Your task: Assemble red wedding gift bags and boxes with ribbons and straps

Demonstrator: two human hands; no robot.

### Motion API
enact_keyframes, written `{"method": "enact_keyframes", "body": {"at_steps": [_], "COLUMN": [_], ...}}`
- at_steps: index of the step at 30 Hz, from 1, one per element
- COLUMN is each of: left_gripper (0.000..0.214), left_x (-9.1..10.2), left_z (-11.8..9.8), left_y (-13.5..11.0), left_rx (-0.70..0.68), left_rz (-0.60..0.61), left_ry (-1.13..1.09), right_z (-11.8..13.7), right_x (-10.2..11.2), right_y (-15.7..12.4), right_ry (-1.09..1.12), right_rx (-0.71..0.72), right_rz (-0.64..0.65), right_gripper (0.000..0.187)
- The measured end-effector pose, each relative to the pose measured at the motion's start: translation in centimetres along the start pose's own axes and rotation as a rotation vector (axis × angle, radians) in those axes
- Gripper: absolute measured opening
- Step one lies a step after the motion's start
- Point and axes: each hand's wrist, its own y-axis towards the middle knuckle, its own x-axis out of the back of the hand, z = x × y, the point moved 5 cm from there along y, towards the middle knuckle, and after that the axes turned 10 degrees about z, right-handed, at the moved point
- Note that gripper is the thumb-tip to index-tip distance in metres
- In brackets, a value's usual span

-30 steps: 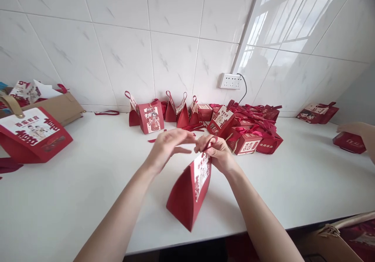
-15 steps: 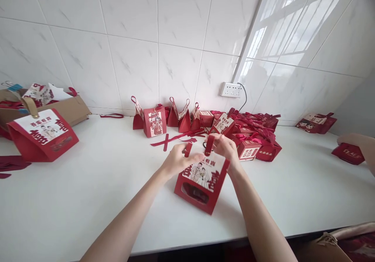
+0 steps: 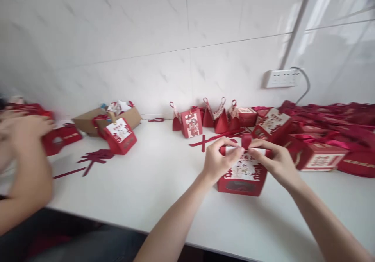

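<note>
A red gift box with a white label of a couple and a dark window stands on the white table. Its ribbon loop rises from the top edge between my hands. My left hand pinches the top left of the box beside the loop. On the other side, my right hand grips the top right edge, thumb in front and fingers behind. The thumbs nearly meet at the base of the loop. What lies behind the fingers is hidden.
Finished-looking red boxes are heaped at the right, with small pointed boxes by the wall. Another gift box, a cardboard carton and loose ribbons lie left. A co-worker's hands work at far left. A power strip is on the wall.
The view has swung left, bringing a co-worker's arms into sight. The gift box, tilted before, now stands more upright and my hands have closed together at its top.
</note>
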Motion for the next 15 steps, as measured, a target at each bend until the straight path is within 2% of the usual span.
{"method": "enact_keyframes", "body": {"at_steps": [5, 10, 15], "left_gripper": [0.006, 0.01, 0.011], "left_x": [-0.6, -0.6, -0.2], "left_z": [-0.6, -0.8, -0.4], "left_y": [-0.5, -0.7, -0.3], "left_rx": [0.0, -0.035, -0.045], "left_rz": [-0.038, -0.101, -0.148], "left_ry": [0.051, 0.062, 0.02], "right_z": [-0.4, 0.3, 0.9], "right_x": [0.1, 0.0, -0.5], "right_y": [-0.1, -0.2, 0.2], "right_ry": [-0.039, -0.058, 0.031], "right_rx": [-0.007, 0.034, 0.073], "right_rz": [0.014, -0.031, -0.001], "right_gripper": [0.02, 0.02, 0.017]}}
